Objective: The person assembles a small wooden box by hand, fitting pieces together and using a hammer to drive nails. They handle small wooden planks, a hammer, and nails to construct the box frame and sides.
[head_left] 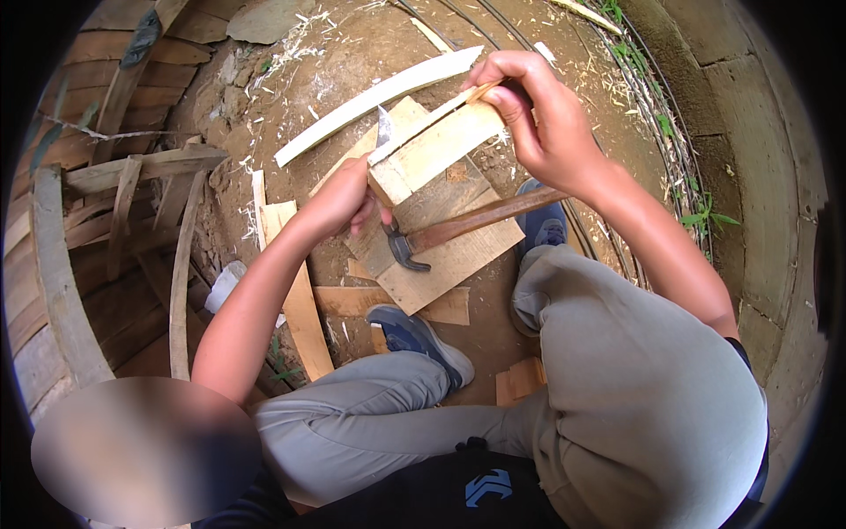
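Observation:
A small pale wooden piece (441, 154), boxlike with a dark gap along its upper edge, is held up between my hands. My left hand (344, 196) closes around its near left end. Beside those fingers a pointed metal blade (384, 129) sticks up; whether my hand grips it too is hidden. At the far right end, my right hand (548, 115) pinches the piece between thumb and fingers, where a thin brown sliver shows. Below lies a claw hammer (476, 219), its head on a flat wooden board (419, 286) and its handle running under my right wrist.
A long curved pale strip of wood (379, 101) lies beyond my hands. Wood offcuts (304, 317) and shavings litter the dirt. A slatted wooden structure (66, 264) stands at left, planks (767, 176) at right. My shoes (423, 344) flank the board; dark rods (502, 22) lie behind.

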The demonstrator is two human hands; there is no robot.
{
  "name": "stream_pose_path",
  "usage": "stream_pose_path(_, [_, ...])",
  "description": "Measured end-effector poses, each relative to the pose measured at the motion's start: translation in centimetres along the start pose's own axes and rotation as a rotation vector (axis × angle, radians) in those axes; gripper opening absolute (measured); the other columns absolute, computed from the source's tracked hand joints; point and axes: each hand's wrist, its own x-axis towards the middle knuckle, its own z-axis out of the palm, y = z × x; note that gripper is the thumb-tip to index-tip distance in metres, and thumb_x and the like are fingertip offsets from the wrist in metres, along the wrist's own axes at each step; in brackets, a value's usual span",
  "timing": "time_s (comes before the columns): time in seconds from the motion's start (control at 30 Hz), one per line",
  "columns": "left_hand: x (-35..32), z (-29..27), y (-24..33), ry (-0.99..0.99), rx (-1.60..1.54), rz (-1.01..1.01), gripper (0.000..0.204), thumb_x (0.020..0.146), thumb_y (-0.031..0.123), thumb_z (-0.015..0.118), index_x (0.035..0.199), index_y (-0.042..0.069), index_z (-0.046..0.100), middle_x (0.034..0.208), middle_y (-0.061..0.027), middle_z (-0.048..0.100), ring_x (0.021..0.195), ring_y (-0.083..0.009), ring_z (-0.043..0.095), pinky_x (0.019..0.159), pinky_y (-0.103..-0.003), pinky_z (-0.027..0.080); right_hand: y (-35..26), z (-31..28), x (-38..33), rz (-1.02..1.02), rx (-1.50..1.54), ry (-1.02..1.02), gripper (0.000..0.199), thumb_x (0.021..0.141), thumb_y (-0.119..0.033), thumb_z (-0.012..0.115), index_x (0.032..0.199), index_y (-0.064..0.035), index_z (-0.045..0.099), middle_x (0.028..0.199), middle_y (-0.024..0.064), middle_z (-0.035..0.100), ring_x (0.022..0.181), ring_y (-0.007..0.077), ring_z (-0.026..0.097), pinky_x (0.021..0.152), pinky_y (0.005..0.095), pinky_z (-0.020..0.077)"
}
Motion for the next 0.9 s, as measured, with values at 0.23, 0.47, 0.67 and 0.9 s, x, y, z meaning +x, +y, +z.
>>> stream_pose_path(0.23, [0.9, -0.3, -2.6, 0.347, 0.398, 0.167, 0.055, 0.104, 0.041, 0.046, 0.108, -0.007, 0.072, 0.093, -0.0283, 0.072, 0.089, -0.0392, 0.070, 0.084, -0.047, 0.051, 0.3, 1.4, -0.4, -0.175, -0.032, -0.053, 0.019, 0.096, -0.006, 0.065, 0.113, -0.0043, 0.057, 0.101, 0.0129, 0.064, 0.097, 0.0341, 0.063, 0.086, 0.0431, 0.0506])
stream_pose_path(0.47, [-3.6, -0.7, 1.2, 0.620, 0.401, 0.513, 0.041, 0.098, 0.035, 0.057, 0.119, 0.003, 0.072, 0.086, -0.0150, 0.070, 0.081, -0.0202, 0.066, 0.075, -0.032, 0.051, 0.7, 2.8, 0.0, -0.250, -0.083, -0.120, 0.018, 0.095, -0.009, 0.067, 0.110, -0.0041, 0.058, 0.101, 0.0136, 0.063, 0.095, 0.0353, 0.061, 0.085, 0.0434, 0.0497])
stream_pose_path(0.67, [-3.2, 3.1, 2.5, 0.650, 0.367, 0.931, 0.049, 0.089, 0.030, 0.076, 0.128, 0.001, 0.067, 0.109, -0.0158, 0.075, 0.100, -0.0226, 0.073, 0.089, -0.033, 0.056, -0.5, 3.1, 1.2, -0.186, -0.107, -0.155, 0.016, 0.092, -0.008, 0.069, 0.105, -0.0036, 0.062, 0.098, 0.0120, 0.065, 0.095, 0.0351, 0.063, 0.083, 0.0438, 0.0518])
stream_pose_path(0.9, [-4.3, 3.4, 2.5, 0.626, 0.417, 0.847, 0.055, 0.083, 0.021, 0.084, 0.129, -0.003, 0.067, 0.111, -0.0216, 0.075, 0.102, -0.0246, 0.076, 0.090, -0.035, 0.057, -1.6, 1.5, 2.5, -0.322, -0.256, -0.202, 0.030, 0.076, 0.004, 0.070, 0.104, -0.0038, 0.064, 0.099, 0.0103, 0.064, 0.094, 0.0335, 0.064, 0.082, 0.0427, 0.0535])
